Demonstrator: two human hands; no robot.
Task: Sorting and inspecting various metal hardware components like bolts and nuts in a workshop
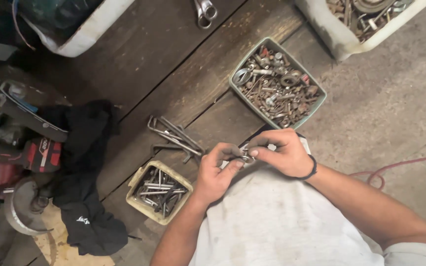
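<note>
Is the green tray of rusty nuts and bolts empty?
No, the green tray is full of rusty nuts, bolts and washers.

Green tray of rusty hardware, black cloth

Dim, soft light; left side shadowed; slight blur

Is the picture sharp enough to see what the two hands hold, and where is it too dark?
Head view: the small metal part between left hand and right hand is soft, too small to identify; the top-left corner is in deep shadow; the concrete floor is evenly lit.
</note>
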